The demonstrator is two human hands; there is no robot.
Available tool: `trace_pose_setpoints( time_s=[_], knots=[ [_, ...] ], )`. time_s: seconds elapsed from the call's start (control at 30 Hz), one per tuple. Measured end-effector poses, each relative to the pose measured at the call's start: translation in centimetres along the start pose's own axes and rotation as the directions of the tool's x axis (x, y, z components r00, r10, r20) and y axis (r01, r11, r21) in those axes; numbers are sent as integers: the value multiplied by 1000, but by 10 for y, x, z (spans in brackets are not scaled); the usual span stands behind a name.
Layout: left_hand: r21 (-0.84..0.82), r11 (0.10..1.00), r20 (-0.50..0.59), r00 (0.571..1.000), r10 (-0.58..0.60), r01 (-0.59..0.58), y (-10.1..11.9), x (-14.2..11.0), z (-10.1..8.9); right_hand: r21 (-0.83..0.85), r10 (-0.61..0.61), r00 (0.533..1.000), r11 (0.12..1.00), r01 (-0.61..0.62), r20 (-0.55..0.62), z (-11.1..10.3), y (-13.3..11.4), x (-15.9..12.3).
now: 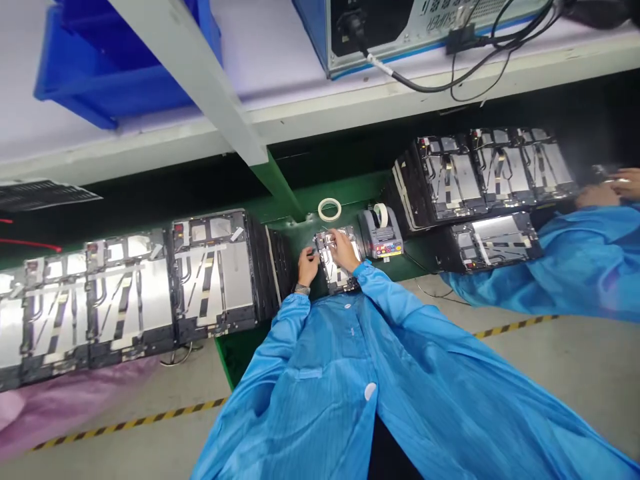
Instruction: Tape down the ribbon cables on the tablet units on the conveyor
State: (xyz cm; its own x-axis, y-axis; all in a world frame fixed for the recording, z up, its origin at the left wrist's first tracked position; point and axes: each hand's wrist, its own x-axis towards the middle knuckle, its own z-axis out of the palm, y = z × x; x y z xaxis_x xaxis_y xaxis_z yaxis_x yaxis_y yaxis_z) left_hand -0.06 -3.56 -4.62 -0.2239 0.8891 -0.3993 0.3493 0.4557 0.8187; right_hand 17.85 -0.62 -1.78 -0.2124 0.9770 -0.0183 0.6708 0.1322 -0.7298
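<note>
A tablet-like panel (340,277) with silver plates and a black frame lies on the green bench in front of me. My right hand (344,251) is over its upper part, thumb and fingers pinched together. Something thin and pale shows at those fingertips, too small to name. At the panel's left edge is my left hand (307,268), its fingers curled closed around a small dark bit that I cannot make out. Just right of the panel stands a grey tape dispenser (383,235) with a pale roll on top. A loose tape roll (329,209) lies beyond the panel.
Tall stacks of similar panels (215,277) line the left side, and more stacks (453,177) stand at right. A white-and-green post (275,180) rises behind the work spot. Blue bins (120,93) sit on the shelf above. A co-worker's blue sleeve (565,267) reaches in at right.
</note>
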Motion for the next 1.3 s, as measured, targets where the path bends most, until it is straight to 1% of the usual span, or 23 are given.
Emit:
trace_pose_setpoints(
  time_s=[0.07,0.2,0.3,0.43,0.57,0.67,0.87,1.0,1.1,1.2,1.3],
  knots=[
    [-9,1000,2,1000,15,-15,4,7,7,-28,-39,998,999,40,48,2,1,12],
    [-31,1000,12,1000,1,-1,11,14,16,-51,-35,990,998,42,136,0,3,26],
    [-34,999,3,1000,-17,17,11,15,18,-47,-53,988,997,60,146,-3,6,28],
    [-38,999,3,1000,-9,9,11,15,17,-41,-69,983,996,77,169,-6,9,26],
    [-42,999,17,1000,-13,14,12,15,16,-34,-75,978,996,83,193,-7,5,28],
    [-54,998,27,1000,-10,12,11,16,16,-66,-109,974,990,124,197,-7,-2,35],
    [-87,996,12,1000,-21,22,8,20,17,-154,-147,946,968,198,289,-9,-11,52],
    [-109,993,-2,999,-41,41,9,22,19,-154,-142,939,968,197,313,-10,-10,54],
    [-110,992,-12,998,-69,67,11,25,19,-135,-176,937,965,225,303,-9,-8,55],
    [-94,992,-7,996,-84,83,12,27,20,-118,-222,923,956,270,314,-6,-6,58],
    [-110,989,-13,995,-99,97,10,29,20,-130,-219,920,953,272,324,-4,-1,60]
  ],
)
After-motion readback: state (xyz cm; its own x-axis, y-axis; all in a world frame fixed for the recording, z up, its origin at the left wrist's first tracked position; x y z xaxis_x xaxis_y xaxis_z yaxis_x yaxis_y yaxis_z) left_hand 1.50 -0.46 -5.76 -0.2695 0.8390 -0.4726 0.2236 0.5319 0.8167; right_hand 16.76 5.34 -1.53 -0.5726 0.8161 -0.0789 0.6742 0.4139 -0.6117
